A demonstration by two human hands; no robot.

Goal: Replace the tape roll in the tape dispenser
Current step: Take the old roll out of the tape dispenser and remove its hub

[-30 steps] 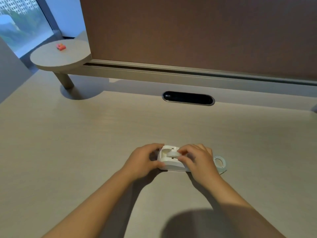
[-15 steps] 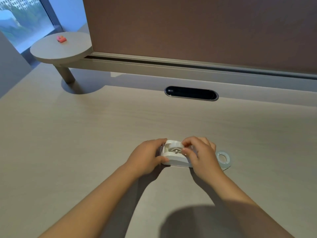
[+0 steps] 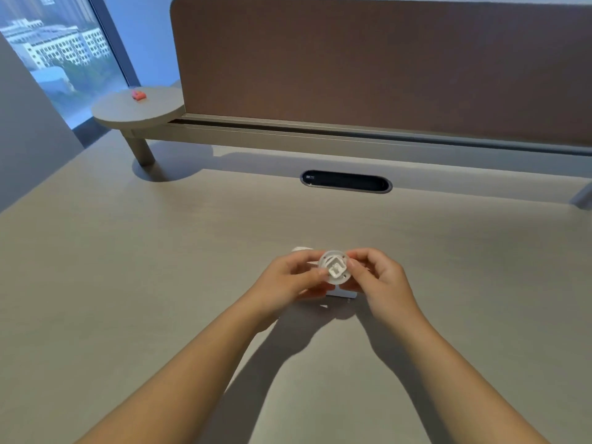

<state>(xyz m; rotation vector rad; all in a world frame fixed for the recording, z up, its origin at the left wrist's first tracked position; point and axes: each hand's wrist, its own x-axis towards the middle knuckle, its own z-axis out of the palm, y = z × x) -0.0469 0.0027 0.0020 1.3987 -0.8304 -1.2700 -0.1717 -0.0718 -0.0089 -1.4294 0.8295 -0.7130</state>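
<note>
Small round white plastic spool hub (image 3: 334, 267) lifted clear, pinched by both hands: left hand (image 3: 288, 280), right hand (image 3: 379, 277), fingers clenched on rim. White plastic tape dispenser body (image 3: 341, 293) on pale wood-grain tabletop (image 3: 160, 283) beneath, mostly hidden. Judgement: hub out; new roll not visible; fitting and reseating remain.

Red object (image 3: 138, 94) on round shelf (image 3: 128, 115); desk (image 3: 128, 283); cable slot (image 3: 346, 182).

office | desk (image 3: 128, 283) | divider panel (image 3: 384, 65) | cable slot (image 3: 346, 181) | window (image 3: 54, 56)
</note>
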